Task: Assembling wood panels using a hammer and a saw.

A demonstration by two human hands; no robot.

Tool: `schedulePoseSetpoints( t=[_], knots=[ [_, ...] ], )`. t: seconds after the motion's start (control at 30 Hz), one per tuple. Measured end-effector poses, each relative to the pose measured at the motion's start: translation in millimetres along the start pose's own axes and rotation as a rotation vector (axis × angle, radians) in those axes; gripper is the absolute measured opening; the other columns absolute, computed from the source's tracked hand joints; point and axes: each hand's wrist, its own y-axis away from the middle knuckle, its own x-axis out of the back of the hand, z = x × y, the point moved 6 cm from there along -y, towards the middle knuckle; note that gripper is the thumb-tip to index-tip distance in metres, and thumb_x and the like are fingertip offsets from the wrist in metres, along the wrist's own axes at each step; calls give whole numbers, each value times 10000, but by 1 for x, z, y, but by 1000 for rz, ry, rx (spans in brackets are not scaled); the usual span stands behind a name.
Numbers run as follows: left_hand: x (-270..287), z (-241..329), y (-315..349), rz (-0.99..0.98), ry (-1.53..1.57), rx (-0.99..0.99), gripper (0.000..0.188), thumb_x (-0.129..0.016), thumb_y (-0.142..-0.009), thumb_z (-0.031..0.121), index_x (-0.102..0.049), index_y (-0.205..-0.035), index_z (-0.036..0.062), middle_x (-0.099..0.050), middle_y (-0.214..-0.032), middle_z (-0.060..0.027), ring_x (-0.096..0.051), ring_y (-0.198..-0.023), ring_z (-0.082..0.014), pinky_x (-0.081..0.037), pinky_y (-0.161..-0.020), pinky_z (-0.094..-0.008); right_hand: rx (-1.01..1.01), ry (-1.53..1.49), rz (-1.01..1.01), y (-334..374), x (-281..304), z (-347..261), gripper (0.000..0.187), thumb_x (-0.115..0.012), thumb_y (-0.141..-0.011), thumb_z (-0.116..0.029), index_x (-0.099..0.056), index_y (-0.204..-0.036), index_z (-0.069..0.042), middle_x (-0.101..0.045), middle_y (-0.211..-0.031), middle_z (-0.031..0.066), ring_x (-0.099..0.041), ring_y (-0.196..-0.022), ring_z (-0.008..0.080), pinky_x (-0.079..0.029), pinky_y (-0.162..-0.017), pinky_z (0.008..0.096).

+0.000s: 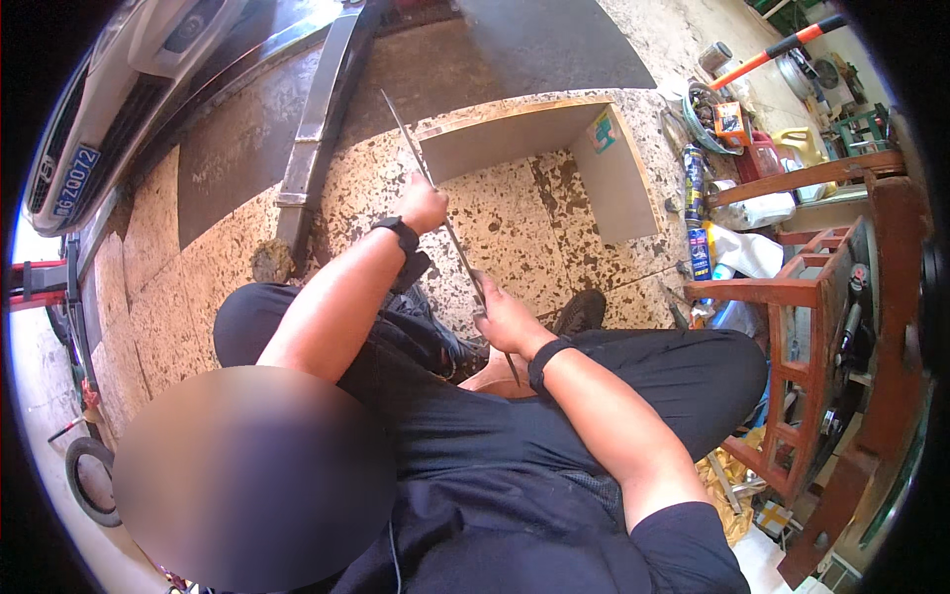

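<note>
My left hand [424, 205] is closed on a long, thin, dark strip [458, 241] held at a slant in front of my lap. It appears nearly edge-on, so I cannot tell its exact kind. Closer to my body, my right hand [507, 317] grips the same strip, and its lower end passes below that hand. Just beyond the strip, a grey-faced board frame [625, 183] with raw wooden edges stands on the speckled floor [495, 223]. A green sticker [603, 133] is on the inner face of its right side.
A metal lift arm [315, 124] lies across the floor at the upper left, near a white car [163, 45]. Spray cans [695, 178], jugs [800, 147] and a reddish wooden stool [792, 297] crowd my right side. My legs are bent around the work spot.
</note>
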Motion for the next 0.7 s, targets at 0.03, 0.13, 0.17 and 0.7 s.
schedulePoseSetpoints(
  t=[0.03,0.13,0.17,0.7],
  knots=[
    [-5,3,3,3,11,-8,424,-579,-879,150,-542,-1202,-123,-685,-1040,-310,-698,-972,-403,-552,-853,-443,-11,-2,-10,0,-1,4,793,-583,-865,-120,-203,-1561,-89,-627,-1200,334,-623,-1099,481,-485,-981,490],
    [-17,6,10,-5,-86,26,514,-595,-895,183,-472,-1260,-158,-658,-1093,-346,-669,-1045,-446,-530,-917,-452,-102,37,-8,2,-4,20,793,-588,-857,-111,-206,-1552,-86,-625,-1194,342,-621,-1103,482,-479,-988,496],
    [-20,6,10,-18,-133,58,540,-601,-900,190,-449,-1274,-167,-649,-1113,-358,-659,-1064,-460,-524,-930,-458,-112,-5,-17,2,-5,22,785,-580,-852,-102,-214,-1547,-86,-624,-1192,347,-621,-1103,485,-475,-992,500],
    [-15,10,-61,37,-147,-85,454,-612,-893,152,-467,-1208,-140,-681,-879,-247,-719,-795,-333,-585,-682,-431,-159,-130,127,-23,25,20,664,-469,-854,-4,-331,-1500,-75,-602,-1274,321,-600,-1182,450,-460,-1018,488]
  ],
)
